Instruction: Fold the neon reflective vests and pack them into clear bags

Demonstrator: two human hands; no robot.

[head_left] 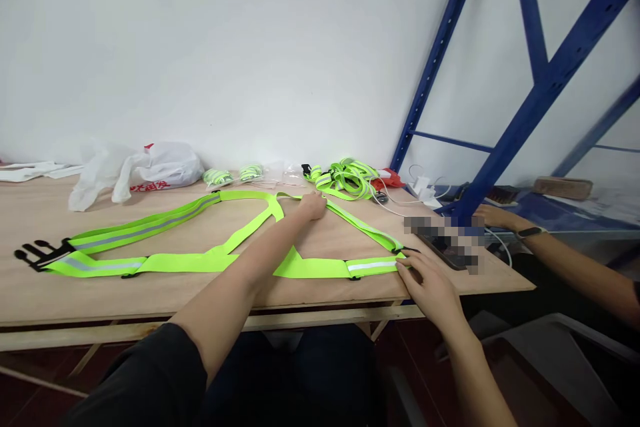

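A neon-green reflective vest (195,263) made of elastic straps with grey-silver stripes lies spread on the wooden table. At its left end is a black side-release buckle (43,253) with prongs. My left hand (314,205) reaches across the vest and is closed on its far strap near the middle; its fingertips are partly hidden. My right hand (431,283) is at the vest's right end, its thumb and fingers closed around the strap by a black buckle piece (407,251).
Along the wall lie a white plastic bag (170,163), folded green straps in clear packets (217,177) and a heap of green straps (350,177). A phone (445,247), partly pixelated, and white cables lie right. Another person's arm (550,247) reaches in beside a blue metal frame (530,107).
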